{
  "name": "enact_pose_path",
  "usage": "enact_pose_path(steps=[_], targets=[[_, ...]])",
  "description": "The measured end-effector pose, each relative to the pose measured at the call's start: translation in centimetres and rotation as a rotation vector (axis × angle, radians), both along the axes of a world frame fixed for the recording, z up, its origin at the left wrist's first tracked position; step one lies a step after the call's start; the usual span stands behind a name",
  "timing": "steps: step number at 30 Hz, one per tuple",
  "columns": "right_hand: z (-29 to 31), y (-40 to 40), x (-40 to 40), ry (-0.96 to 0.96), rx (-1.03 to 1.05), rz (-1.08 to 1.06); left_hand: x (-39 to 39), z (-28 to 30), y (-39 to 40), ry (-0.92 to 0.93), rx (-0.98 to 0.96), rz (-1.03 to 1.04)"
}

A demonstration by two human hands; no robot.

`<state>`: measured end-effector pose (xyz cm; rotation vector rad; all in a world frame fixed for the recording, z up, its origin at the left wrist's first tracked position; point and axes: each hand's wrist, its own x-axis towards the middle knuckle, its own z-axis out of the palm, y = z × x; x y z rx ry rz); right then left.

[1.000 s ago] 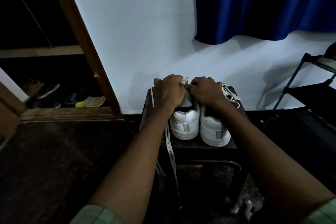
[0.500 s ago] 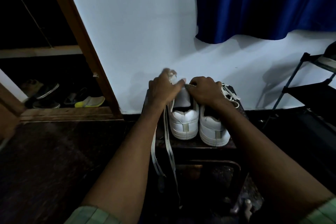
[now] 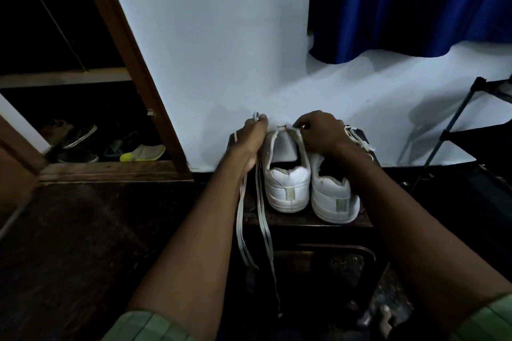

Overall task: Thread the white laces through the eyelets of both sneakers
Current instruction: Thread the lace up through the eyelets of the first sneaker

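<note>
Two white sneakers stand heels toward me on a dark stool (image 3: 302, 222). The left sneaker (image 3: 286, 184) has its tongue up. My left hand (image 3: 253, 140) grips a white lace (image 3: 260, 219) at the sneaker's left side; the lace's loose lengths hang down past the stool's front edge. My right hand (image 3: 318, 131) pinches the lace at the top of the left sneaker's right eyelet row. The right sneaker (image 3: 333, 196) lies under my right wrist, with its own lace (image 3: 358, 138) bunched at its front.
A white wall stands right behind the stool. A blue curtain (image 3: 410, 3) hangs at the upper right. A black metal rack (image 3: 471, 124) is at the right. Left of a wooden door frame (image 3: 133, 61), several shoes (image 3: 110, 144) lie in a dark recess.
My left hand has moved left and up off the sneaker, pulling the lace out sideways. The sneaker's tongue is now uncovered. My right hand has stayed in place.
</note>
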<state>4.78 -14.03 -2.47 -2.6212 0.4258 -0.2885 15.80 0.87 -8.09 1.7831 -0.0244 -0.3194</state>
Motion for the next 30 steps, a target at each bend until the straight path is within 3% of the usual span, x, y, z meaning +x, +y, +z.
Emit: enact_pose_path(steps=[3, 7, 10, 13, 15, 17, 21, 24, 27, 30], targets=[[-0.8, 0.6, 0.3, -0.038, -0.140, -0.013, -0.9, 0.6, -0.2, 0.016, -0.040, -0.006], [-1.1, 0.2, 0.4, -0.135, -0.050, -0.026, -3.9, 3.7, 0.2, -0.289, 0.223, 0.009], [-0.8, 0.1, -0.2, -0.294, 0.114, -0.047, -5.1, 3.9, 0.1, -0.438, 0.289, -0.046], [0.8, -0.2, -1.2, -0.466, 0.585, 0.093, -6.0, 3.8, -0.2, -0.507, 0.324, -0.131], [1.5, -0.1, -1.5, -0.452, 0.851, 0.152, -6.4, 3.7, -0.6, -0.553, 0.336, -0.168], [1.4, 0.2, -1.2, -0.447, 0.891, 0.122, -6.8, 3.8, -0.8, -0.607, 0.392, -0.194], [0.9, 0.4, -0.6, -0.476, 0.871, -0.009, -6.8, 3.8, -0.6, -0.553, 0.382, -0.170], [0.7, -0.1, -0.3, -0.503, 0.663, -0.056, -6.7, 3.5, -0.7, -0.527, 0.347, -0.134], [1.0, -0.4, -0.8, -0.307, 0.255, 0.033, -6.7, 3.6, -0.6, -0.495, 0.282, -0.060], [1.7, 0.1, -1.3, -0.084, 0.162, 0.137, -6.4, 3.4, -0.2, -0.426, 0.177, -0.008]])
